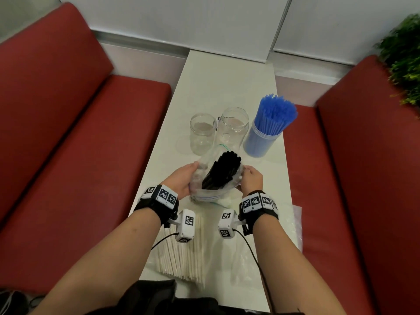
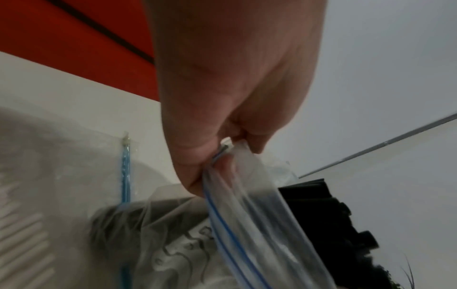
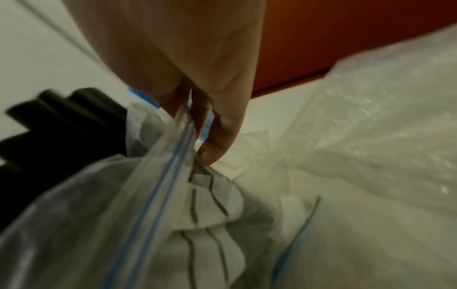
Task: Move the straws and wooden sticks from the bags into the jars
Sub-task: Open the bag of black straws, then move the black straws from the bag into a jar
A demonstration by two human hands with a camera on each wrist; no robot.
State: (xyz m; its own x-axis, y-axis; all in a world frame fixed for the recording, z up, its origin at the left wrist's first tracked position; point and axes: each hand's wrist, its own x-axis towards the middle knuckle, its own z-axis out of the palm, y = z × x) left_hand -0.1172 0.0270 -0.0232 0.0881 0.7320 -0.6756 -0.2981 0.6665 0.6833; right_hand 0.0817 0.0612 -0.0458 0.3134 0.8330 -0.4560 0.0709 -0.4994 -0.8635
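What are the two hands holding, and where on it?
Both hold the bag of black straws: left hand and right hand each pinch its zip edge at opposite sides.

Ahead of my hands, two empty jars (image 1: pixel 203 132) (image 1: pixel 232 127) and the blue-straw jar (image 1: pixel 261 139) are standing close together, blocking the way forward — beyond them the table (image 1: pixel 222 78) is lying bare. Near me, white sticks (image 1: pixel 181 253) and a crumpled bag (image 1: pixel 268 242) are crowding the tabletop — red benches (image 1: pixel 68 137) are hemming both sides.
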